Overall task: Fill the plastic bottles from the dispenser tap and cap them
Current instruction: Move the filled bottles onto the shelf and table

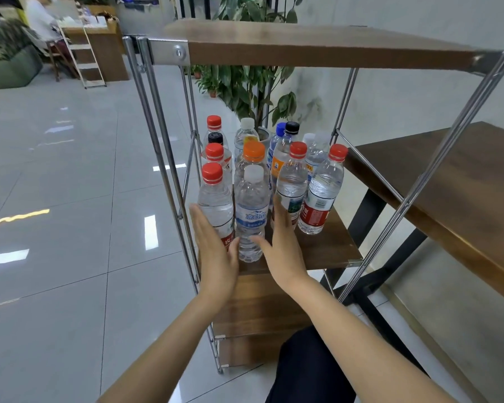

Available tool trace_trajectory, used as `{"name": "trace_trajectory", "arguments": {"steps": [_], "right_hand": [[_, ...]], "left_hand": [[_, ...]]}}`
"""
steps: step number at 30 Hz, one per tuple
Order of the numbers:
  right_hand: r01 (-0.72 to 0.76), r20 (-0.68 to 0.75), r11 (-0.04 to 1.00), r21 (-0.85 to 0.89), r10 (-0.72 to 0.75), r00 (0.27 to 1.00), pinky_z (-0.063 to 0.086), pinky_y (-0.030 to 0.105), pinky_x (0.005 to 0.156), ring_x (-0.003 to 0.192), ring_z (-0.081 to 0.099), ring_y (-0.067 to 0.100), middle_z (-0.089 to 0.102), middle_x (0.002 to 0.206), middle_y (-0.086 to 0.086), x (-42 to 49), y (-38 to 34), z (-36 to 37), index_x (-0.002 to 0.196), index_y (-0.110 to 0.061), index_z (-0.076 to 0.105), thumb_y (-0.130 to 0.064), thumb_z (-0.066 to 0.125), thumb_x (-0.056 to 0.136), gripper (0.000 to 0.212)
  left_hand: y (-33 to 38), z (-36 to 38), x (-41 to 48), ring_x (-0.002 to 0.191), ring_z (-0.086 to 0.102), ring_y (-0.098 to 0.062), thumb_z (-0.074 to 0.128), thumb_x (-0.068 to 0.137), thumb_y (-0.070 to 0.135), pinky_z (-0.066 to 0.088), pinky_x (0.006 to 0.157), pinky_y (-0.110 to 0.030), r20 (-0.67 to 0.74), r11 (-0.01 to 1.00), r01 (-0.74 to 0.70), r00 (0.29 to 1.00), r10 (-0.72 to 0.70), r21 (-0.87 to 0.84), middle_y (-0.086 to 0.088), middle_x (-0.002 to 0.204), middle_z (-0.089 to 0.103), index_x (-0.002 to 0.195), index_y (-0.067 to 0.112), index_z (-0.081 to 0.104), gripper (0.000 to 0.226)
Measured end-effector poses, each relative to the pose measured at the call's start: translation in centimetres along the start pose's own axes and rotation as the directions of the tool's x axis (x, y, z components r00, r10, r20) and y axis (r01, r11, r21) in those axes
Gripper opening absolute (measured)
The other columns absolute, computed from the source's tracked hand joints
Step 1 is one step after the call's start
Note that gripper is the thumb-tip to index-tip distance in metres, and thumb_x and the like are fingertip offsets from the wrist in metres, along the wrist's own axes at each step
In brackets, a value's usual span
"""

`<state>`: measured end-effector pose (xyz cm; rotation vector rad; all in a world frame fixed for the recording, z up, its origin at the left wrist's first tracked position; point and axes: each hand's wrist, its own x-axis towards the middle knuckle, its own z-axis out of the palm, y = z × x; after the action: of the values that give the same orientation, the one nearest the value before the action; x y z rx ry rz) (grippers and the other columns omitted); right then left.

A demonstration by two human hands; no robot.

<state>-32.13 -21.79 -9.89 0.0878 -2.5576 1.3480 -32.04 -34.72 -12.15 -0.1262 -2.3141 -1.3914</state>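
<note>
Several capped plastic bottles stand crowded on the middle shelf (326, 251) of a metal-framed rack. Nearest me is a clear bottle with a white cap and blue label (252, 199). To its left stands a red-capped bottle (214, 196). My left hand (213, 251) lies flat with straight fingers against the red-capped bottle's left side. My right hand (281, 245) is held open just right of the white-capped bottle, its thumb reaching toward the bottle's lower part. Behind stand an orange-capped bottle (253, 154) and other red-capped bottles (325, 190). No dispenser tap is in view.
The rack's top shelf (317, 45) overhangs the bottles, and chrome posts (160, 158) flank them. A lower shelf (256, 309) lies beneath. A dark wooden table (448, 193) stands on the right. A potted plant (253, 82) is behind the rack. Grey tiled floor spreads left.
</note>
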Motion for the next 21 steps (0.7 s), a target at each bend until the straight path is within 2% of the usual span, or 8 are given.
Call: {"name": "trace_trajectory", "arguments": {"steps": [1, 3, 5, 8, 13, 15, 17, 21], "right_hand": [[-0.038, 0.020, 0.998, -0.060, 0.039, 0.999, 0.029, 0.029, 0.114, 0.148, 0.024, 0.010, 0.020, 0.163, -0.008, -0.2, 0.7, 0.1, 0.155, -0.035, 0.012, -0.028, 0.068, 0.092, 0.085], [-0.087, 0.041, 0.983, -0.164, 0.095, 0.995, 0.039, 0.037, 0.109, 0.142, 0.038, 0.018, 0.034, 0.158, -0.005, -0.3, 1.4, 0.3, 0.153, -0.033, 0.022, -0.029, 0.066, 0.093, 0.075], [-0.094, 0.052, 0.975, -0.203, 0.107, 0.993, 0.047, 0.041, 0.101, 0.131, 0.052, 0.021, 0.046, 0.150, -0.004, -0.1, 1.5, 0.4, 0.151, -0.033, 0.026, -0.027, 0.066, 0.093, 0.070], [-0.094, 0.051, 0.970, -0.226, 0.108, 0.993, 0.054, 0.043, 0.094, 0.118, 0.061, 0.021, 0.053, 0.143, -0.004, 0.2, 1.6, 0.7, 0.149, -0.034, 0.027, -0.026, 0.066, 0.093, 0.069], [-0.105, 0.042, 0.969, -0.224, 0.117, 0.992, 0.054, 0.042, 0.095, 0.119, 0.061, 0.021, 0.053, 0.143, -0.005, 0.6, 1.9, 0.9, 0.150, -0.033, 0.027, -0.026, 0.066, 0.093, 0.069], [-0.106, 0.040, 0.972, -0.210, 0.117, 0.992, 0.053, 0.041, 0.096, 0.120, 0.060, 0.020, 0.054, 0.142, -0.005, 0.6, 2.1, 0.9, 0.150, -0.033, 0.028, -0.028, 0.067, 0.093, 0.069], [-0.110, 0.029, 0.977, -0.181, 0.118, 0.993, 0.052, 0.041, 0.097, 0.124, 0.057, 0.019, 0.053, 0.143, -0.006, 0.3, 2.5, 0.8, 0.148, -0.032, 0.031, -0.031, 0.067, 0.092, 0.067], [-0.144, -0.084, 0.983, -0.110, 0.135, 0.987, 0.053, 0.044, 0.096, 0.122, 0.054, 0.017, 0.052, 0.138, -0.004, -0.9, 4.0, 0.1, 0.142, -0.026, 0.041, -0.031, 0.070, 0.090, 0.060]], "left_hand": [[-0.5, 0.2, -0.4, 0.148, -0.015, 0.001, 0.065, 0.092, 0.004, 0.011, 0.125, -0.042, 0.008, 0.999, 0.051, 0.999, -0.050, -0.007, 0.000, 0.166, -0.014, 0.147, 0.031, -0.022, 0.106], [-1.1, 0.3, -0.7, 0.153, -0.001, -0.012, 0.062, 0.091, -0.003, 0.022, 0.122, -0.050, 0.035, 0.990, 0.141, 0.989, -0.141, -0.015, 0.000, 0.166, -0.006, 0.145, 0.037, -0.023, 0.108], [-1.4, 0.3, -0.8, 0.152, 0.013, -0.020, 0.060, 0.089, -0.011, 0.026, 0.120, -0.051, 0.061, 0.980, 0.195, 0.979, -0.193, -0.029, -0.003, 0.166, 0.006, 0.148, 0.034, -0.022, 0.111], [-1.6, 0.3, -0.6, 0.150, 0.022, -0.021, 0.059, 0.085, -0.018, 0.027, 0.120, -0.045, 0.068, 0.969, 0.241, 0.969, -0.238, -0.047, -0.004, 0.164, 0.015, 0.155, 0.025, -0.015, 0.111], [-1.1, 0.6, -0.6, 0.148, 0.024, -0.019, 0.057, 0.083, -0.022, 0.024, 0.112, -0.027, 0.079, 0.960, 0.273, 0.960, -0.268, -0.059, -0.002, 0.164, 0.015, 0.156, 0.023, -0.012, 0.111], [-1.0, 0.7, -0.5, 0.148, 0.024, -0.018, 0.057, 0.083, -0.022, 0.025, 0.116, -0.030, 0.073, 0.957, 0.282, 0.958, -0.277, -0.065, -0.002, 0.164, 0.016, 0.157, 0.024, -0.011, 0.110], [-1.1, 0.9, -0.4, 0.148, 0.026, -0.020, 0.058, 0.084, -0.019, 0.028, 0.119, -0.041, 0.049, 0.958, 0.279, 0.960, -0.276, -0.066, -0.002, 0.164, 0.017, 0.157, 0.023, -0.009, 0.108], [-1.6, 1.2, -0.6, 0.147, 0.028, -0.022, 0.064, 0.089, -0.007, 0.031, 0.119, -0.049, 0.029, 0.951, 0.299, 0.954, -0.298, -0.075, -0.002, 0.163, 0.019, 0.158, 0.022, -0.007, 0.103]]}}
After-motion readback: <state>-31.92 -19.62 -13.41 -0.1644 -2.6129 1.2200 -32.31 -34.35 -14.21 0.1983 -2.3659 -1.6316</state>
